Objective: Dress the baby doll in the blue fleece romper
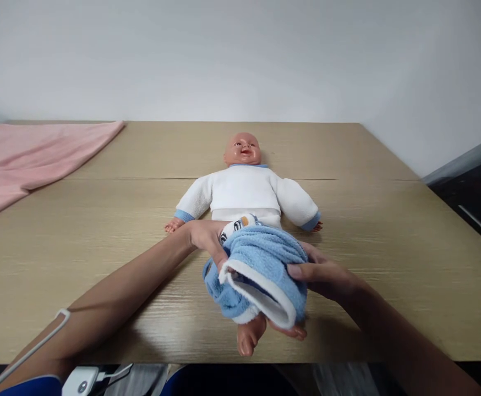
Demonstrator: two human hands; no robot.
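A baby doll (244, 187) in a white top with blue cuffs lies on its back, head away from me and feet near the table's front edge. Bunched over its legs is a pair of light blue terry pants (265, 253) with white trim. My left hand (211, 239) grips the pants on the left, its fingers partly hidden behind the fabric. On the right, my right hand (317, 269) pinches the pants with the thumb on top. One white-trimmed opening faces me. The doll's bare feet (251, 334) stick out below the cloth.
A pink cloth (38, 157) lies over the left part of the wooden table (372, 220). A white wall rises behind the table. At the bottom left, a white device (81, 380) with a cable sits below the table's front edge. A dark object (475, 198) stands beyond the right edge.
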